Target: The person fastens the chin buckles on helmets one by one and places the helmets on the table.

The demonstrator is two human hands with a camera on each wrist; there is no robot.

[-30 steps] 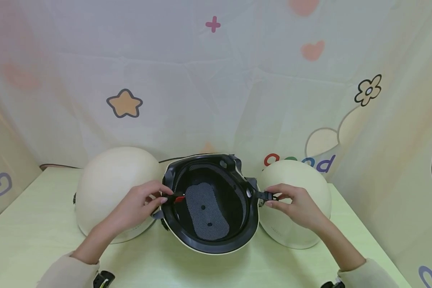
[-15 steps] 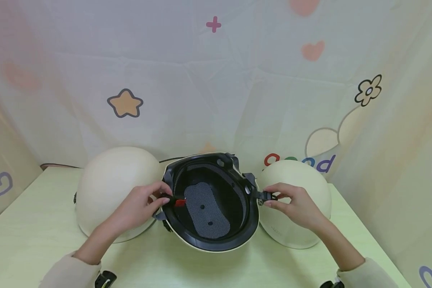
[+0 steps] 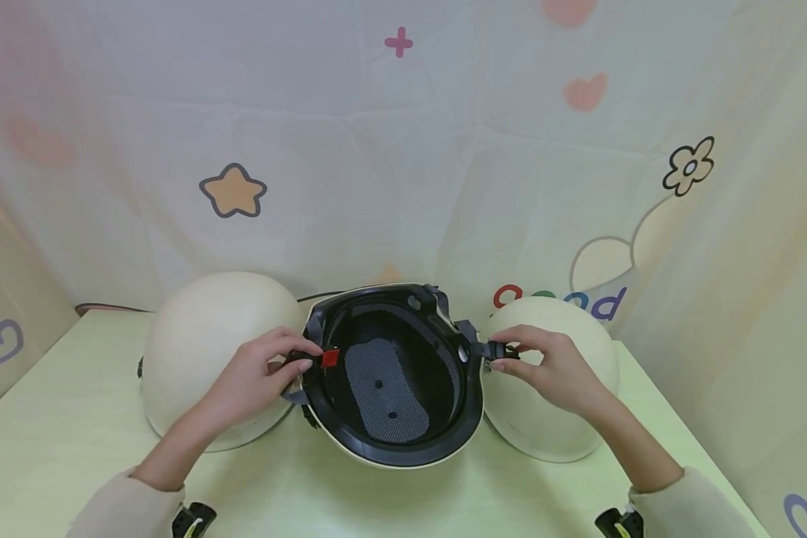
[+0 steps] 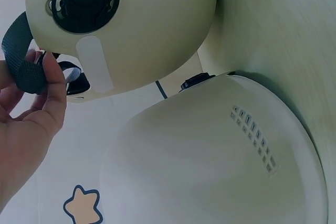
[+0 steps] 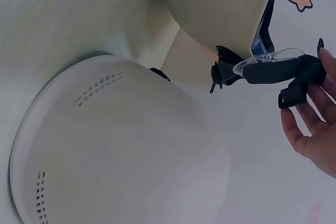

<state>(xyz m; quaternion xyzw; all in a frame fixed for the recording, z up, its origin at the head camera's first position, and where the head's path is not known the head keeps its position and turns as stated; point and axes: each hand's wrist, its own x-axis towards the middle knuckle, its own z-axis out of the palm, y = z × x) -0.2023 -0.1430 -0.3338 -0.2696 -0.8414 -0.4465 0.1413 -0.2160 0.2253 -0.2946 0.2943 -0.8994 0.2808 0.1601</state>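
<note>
Upturned between two other helmets, a cream helmet [image 3: 403, 454] shows its black padded lining in the head view. On its left side my left hand [image 3: 252, 377] pinches one chin strap end, where a red buckle tab [image 3: 330, 358] sticks out past the fingertips. The dark webbing of this left strap [image 4: 23, 59] loops over the fingers in the left wrist view. Opposite, my right hand [image 3: 554, 370] pinches the other chin strap [image 3: 496, 350] by its black buckle end. The right wrist view shows that strap [image 5: 273, 72] stretched out from the helmet rim. Both ends are apart.
A cream helmet [image 3: 208, 329] sits dome up on the left, close beside the middle one. Another dome-up helmet [image 3: 545, 418] stands on the right, behind my right hand. The pale table [image 3: 376, 508] meets a patterned curtain [image 3: 376, 164] at the back.
Both hands have risen slightly. The red tab has swung upward at the left fingertips and shows more plainly. The middle helmet has barely shifted.
</note>
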